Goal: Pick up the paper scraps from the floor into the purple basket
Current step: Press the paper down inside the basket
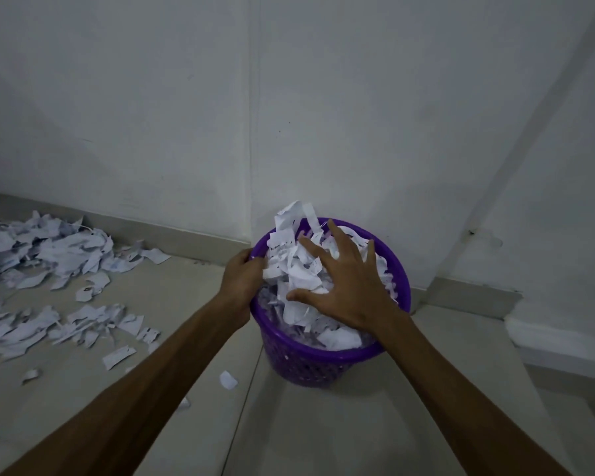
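1. The basket point(330, 364) is standing on the floor point(323, 434) in the corner where two walls point(152, 115) are meeting, a little to 4 o'clock of the picture's centre.
2. Paper scraps are filling it past the rim, and this heap point(298, 266) is rising highest at the 11 o'clock side, where a few strips are sticking up against the wall.
3. The right hand point(346, 286) is lying palm down on the heap, its fingers point(311, 249) spread wide and straight, pressing on the paper and curling round nothing.
4. The thumb is pointing to 9 o'clock across the scraps.
5. The left hand point(243, 283) is gripping the basket's rim at its 9 o'clock side, fingers curled over the edge and partly hidden by the paper.
6. Both bare forearms are reaching in from 6 o'clock.
7. Loose scraps point(42, 266) are lying in a wide spread on the floor at 9 o'clock of the basket, well apart from it, thickest near the skirting.
8. One small scrap point(228, 379) is lying alone just beside the basket's foot at 8 o'clock, between the two forearms.
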